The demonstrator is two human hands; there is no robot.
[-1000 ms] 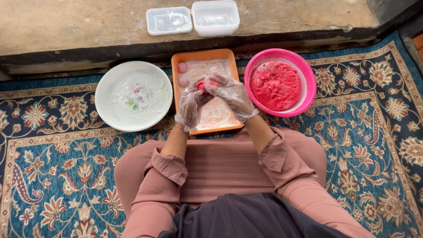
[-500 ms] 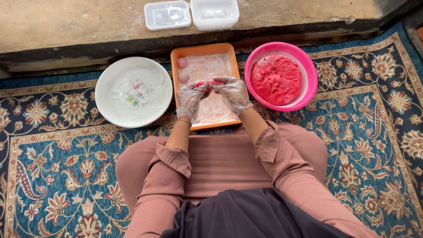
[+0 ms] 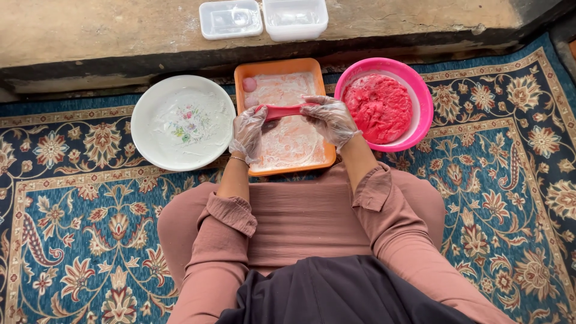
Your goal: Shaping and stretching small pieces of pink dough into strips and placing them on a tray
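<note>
Step in hand: shaping a red dough strip, stretched into a short rope between both gloved hands.
Left hand: pinching the strip's left end, fingers closed on it.
Right hand: gripping the right end likewise.
Where the strip is: held just above the orange tray (its floor is smeared with pale flour or oil).
Nearby: two small pink balls in the tray's far left corner; pink bowl of red dough to the right; white plate to the left.
Next move, judged: an even pull or roll, gently, since a thin strip may tear.
</note>
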